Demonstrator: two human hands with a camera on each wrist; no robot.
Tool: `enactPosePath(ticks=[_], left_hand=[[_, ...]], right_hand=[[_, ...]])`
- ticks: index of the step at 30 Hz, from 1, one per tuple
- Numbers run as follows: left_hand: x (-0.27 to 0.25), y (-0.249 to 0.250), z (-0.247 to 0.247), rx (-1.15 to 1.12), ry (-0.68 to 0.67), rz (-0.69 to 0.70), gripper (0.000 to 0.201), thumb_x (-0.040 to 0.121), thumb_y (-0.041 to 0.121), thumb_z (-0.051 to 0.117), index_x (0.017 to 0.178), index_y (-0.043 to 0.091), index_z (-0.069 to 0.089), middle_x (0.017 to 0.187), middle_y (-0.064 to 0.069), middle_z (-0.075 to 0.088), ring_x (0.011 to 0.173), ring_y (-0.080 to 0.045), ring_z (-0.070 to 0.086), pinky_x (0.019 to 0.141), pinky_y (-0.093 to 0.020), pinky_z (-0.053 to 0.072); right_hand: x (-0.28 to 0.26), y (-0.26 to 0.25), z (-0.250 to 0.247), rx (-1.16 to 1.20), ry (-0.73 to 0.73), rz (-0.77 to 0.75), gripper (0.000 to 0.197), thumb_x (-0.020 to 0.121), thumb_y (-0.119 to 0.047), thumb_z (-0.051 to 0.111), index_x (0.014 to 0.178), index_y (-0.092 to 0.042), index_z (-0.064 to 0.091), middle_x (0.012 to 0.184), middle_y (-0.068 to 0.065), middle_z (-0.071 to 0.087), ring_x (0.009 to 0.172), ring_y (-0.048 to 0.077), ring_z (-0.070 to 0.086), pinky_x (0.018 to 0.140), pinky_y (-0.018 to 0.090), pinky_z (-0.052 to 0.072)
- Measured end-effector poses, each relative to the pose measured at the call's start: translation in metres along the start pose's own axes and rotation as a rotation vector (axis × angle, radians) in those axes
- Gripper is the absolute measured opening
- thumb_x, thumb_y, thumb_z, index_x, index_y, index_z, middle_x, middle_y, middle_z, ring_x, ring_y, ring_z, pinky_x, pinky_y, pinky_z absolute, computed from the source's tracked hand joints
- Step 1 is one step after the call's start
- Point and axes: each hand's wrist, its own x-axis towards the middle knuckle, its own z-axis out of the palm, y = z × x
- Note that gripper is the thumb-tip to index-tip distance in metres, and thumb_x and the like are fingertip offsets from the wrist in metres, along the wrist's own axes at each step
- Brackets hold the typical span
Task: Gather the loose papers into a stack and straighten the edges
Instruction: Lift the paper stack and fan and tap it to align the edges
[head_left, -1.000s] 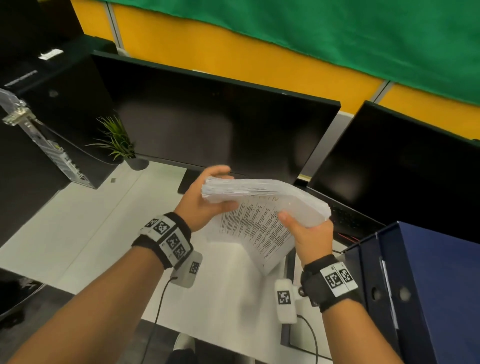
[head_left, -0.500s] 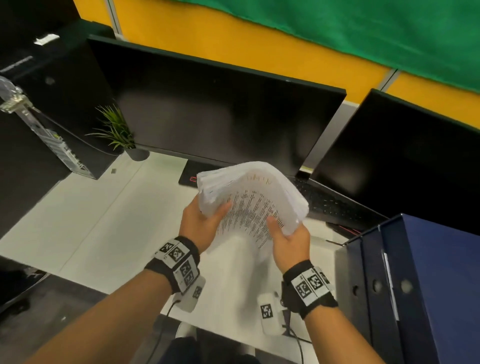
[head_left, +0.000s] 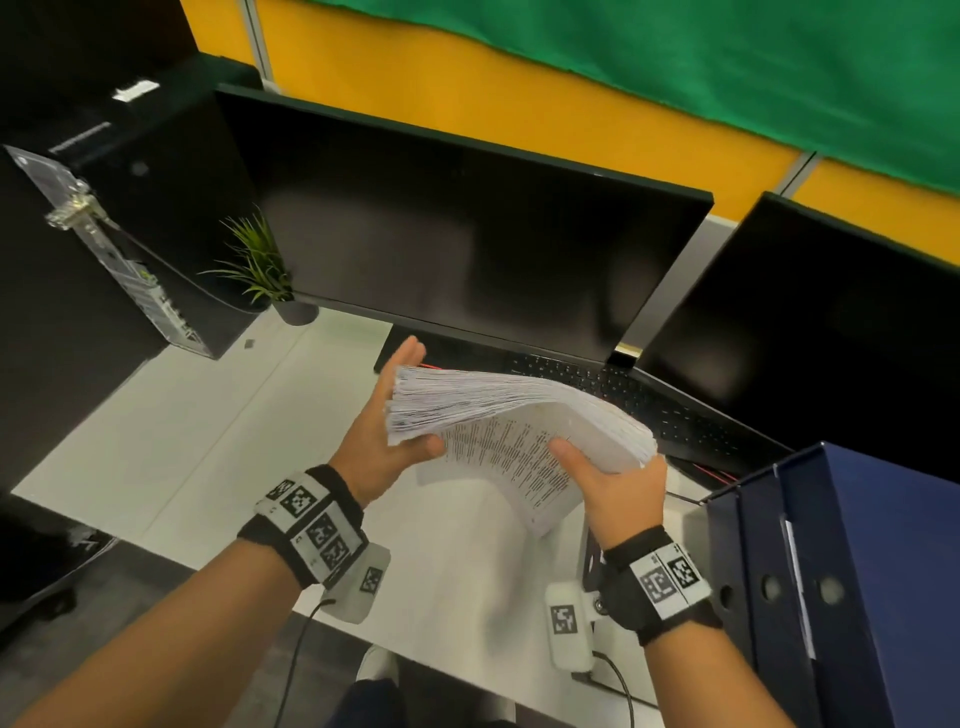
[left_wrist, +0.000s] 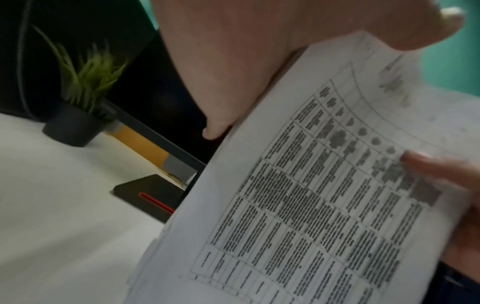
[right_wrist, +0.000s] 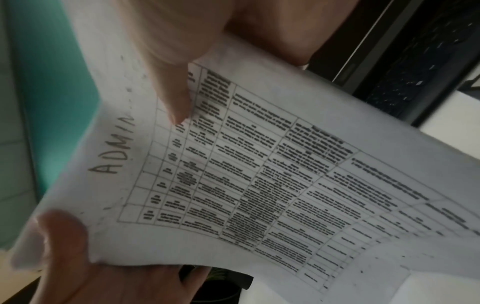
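A: Surroundings? Grip?
B: Monitor (head_left: 467, 244) at 12 o'clock, keyboard (head_left: 649, 400) behind, binders (head_left: 841, 571) at 4 o'clock. Paper stack (head_left: 519, 415) aloft above desk (head_left: 208, 441), pinched by left hand (head_left: 384, 441) and right hand (head_left: 618, 488).
A: Changes?
B: Tilted flatter than half a second ago.

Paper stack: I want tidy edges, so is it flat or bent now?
Bent: the paper stack arches between left hand and right hand, edges fanned.

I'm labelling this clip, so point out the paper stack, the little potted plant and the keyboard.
paper stack (head_left: 498, 400), head view, fanned sheet edges on top.
potted plant (head_left: 260, 265), head view, green leaves above the pot.
keyboard (head_left: 670, 410), head view, keys right of the stack.
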Motion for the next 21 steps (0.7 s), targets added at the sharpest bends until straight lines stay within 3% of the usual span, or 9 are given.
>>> enactPosePath(ticks=[3, 6, 8, 11, 13, 15, 17, 18, 21], left_hand=[[0.002, -0.001, -0.001, 0.022, 0.001, -0.044, 0.134, 0.049, 0.069, 0.085, 0.157, 0.028, 0.015, 0.154, 0.013, 0.039, 0.140, 0.001, 0.039, 0.112, -0.019, 0.036], [0.006, 0.004, 0.001, 0.003, 0.042, -0.078, 0.107, 0.058, 0.047, 0.091, 0.144, 0.049, 0.028, 0.136, 0.019, 0.059, 0.130, -0.004, 0.052, 0.105, -0.021, 0.045], [0.010, 0.008, -0.001, 0.062, 0.085, -0.071, 0.090, 0.071, 0.040, 0.083, 0.146, 0.035, 0.034, 0.136, 0.010, 0.059, 0.128, -0.009, 0.055, 0.105, -0.027, 0.048], [0.017, 0.012, 0.006, 0.194, 0.160, -0.044, 0.066, 0.085, 0.048, 0.069, 0.138, 0.013, 0.051, 0.132, 0.000, 0.063, 0.122, -0.012, 0.060, 0.105, -0.043, 0.050], [0.018, 0.017, 0.014, 0.211, 0.298, 0.000, 0.037, 0.091, 0.027, 0.068, 0.125, 0.014, 0.063, 0.119, 0.006, 0.069, 0.112, -0.007, 0.065, 0.098, -0.039, 0.054], [0.016, 0.026, 0.021, 0.164, 0.419, 0.060, 0.025, 0.090, 0.013, 0.070, 0.113, 0.021, 0.067, 0.108, 0.012, 0.072, 0.103, -0.006, 0.068, 0.086, -0.027, 0.059], [0.013, 0.027, 0.023, 0.119, 0.437, 0.079, 0.022, 0.091, 0.019, 0.070, 0.111, 0.029, 0.065, 0.107, 0.013, 0.072, 0.102, -0.006, 0.069, 0.080, -0.019, 0.056], [0.009, 0.027, 0.022, 0.094, 0.409, 0.064, 0.022, 0.092, 0.030, 0.067, 0.114, 0.031, 0.062, 0.109, 0.011, 0.071, 0.104, -0.007, 0.068, 0.081, -0.019, 0.055], [0.004, 0.015, 0.011, -0.086, 0.343, 0.005, 0.068, 0.087, 0.068, 0.047, 0.134, 0.020, 0.052, 0.126, -0.002, 0.065, 0.120, -0.019, 0.061, 0.101, -0.037, 0.051]], right_hand=[[0.001, -0.004, 0.003, 0.032, -0.035, 0.026, 0.042, 0.073, -0.002, 0.080, 0.105, -0.023, 0.065, 0.086, -0.028, 0.072, 0.085, -0.008, 0.069, 0.067, 0.012, 0.055], [0.003, -0.006, 0.003, 0.063, -0.045, 0.010, 0.040, 0.074, 0.000, 0.078, 0.103, -0.024, 0.065, 0.085, -0.032, 0.071, 0.084, -0.009, 0.068, 0.066, 0.009, 0.053], [0.003, -0.004, 0.004, 0.081, -0.038, -0.005, 0.039, 0.075, 0.002, 0.077, 0.099, -0.026, 0.064, 0.084, -0.030, 0.071, 0.083, -0.008, 0.069, 0.067, 0.010, 0.053], [0.001, -0.004, 0.007, 0.096, -0.037, 0.003, 0.036, 0.079, -0.003, 0.075, 0.096, -0.032, 0.064, 0.083, -0.032, 0.071, 0.083, -0.010, 0.068, 0.068, 0.011, 0.055], [0.001, -0.005, 0.010, 0.116, -0.008, 0.002, 0.033, 0.081, -0.006, 0.074, 0.090, -0.037, 0.065, 0.080, -0.032, 0.071, 0.081, -0.010, 0.068, 0.070, 0.012, 0.056], [0.001, -0.006, 0.008, 0.152, 0.025, -0.015, 0.034, 0.081, -0.004, 0.074, 0.088, -0.037, 0.065, 0.079, -0.030, 0.071, 0.081, -0.009, 0.069, 0.070, 0.014, 0.057], [-0.001, -0.005, 0.006, 0.142, 0.032, -0.034, 0.036, 0.079, -0.002, 0.075, 0.089, -0.035, 0.065, 0.081, -0.029, 0.072, 0.083, -0.007, 0.069, 0.069, 0.015, 0.057], [-0.003, -0.002, 0.006, 0.133, 0.029, -0.021, 0.035, 0.077, -0.001, 0.076, 0.091, -0.032, 0.066, 0.083, -0.026, 0.073, 0.085, -0.002, 0.071, 0.069, 0.017, 0.058], [-0.008, 0.005, 0.010, 0.087, 0.004, 0.039, 0.031, 0.076, -0.002, 0.077, 0.095, -0.026, 0.070, 0.089, -0.016, 0.076, 0.089, 0.009, 0.073, 0.074, 0.029, 0.061]])
